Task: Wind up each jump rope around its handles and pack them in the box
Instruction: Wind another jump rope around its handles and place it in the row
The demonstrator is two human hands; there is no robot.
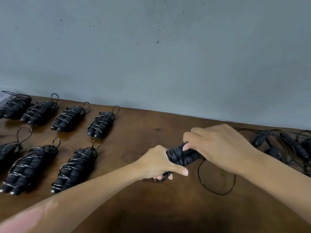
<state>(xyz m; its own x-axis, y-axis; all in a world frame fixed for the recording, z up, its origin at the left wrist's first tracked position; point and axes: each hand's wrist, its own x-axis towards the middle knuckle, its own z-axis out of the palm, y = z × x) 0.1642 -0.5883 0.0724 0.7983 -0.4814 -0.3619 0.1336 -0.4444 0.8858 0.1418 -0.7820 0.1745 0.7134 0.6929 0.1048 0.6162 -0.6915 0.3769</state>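
A black jump rope with its two handles [182, 156] held side by side lies between my hands above the brown table [151, 128]. My left hand [157, 163] grips the handles' near end, thumb stretched across them, a small loop of cord showing under its fingers. My right hand [217, 146] pinches the thin black cord at the handles' far end. Several turns of cord wrap the handles. A loose loop of cord [217, 179] rests on the table below my right hand. No box is in view.
Several wound jump ropes [74, 169] lie in two rows on the left of the table. A tangle of unwound ropes and handles [286, 147] sits at the right edge. A grey wall [151, 56] runs behind the table.
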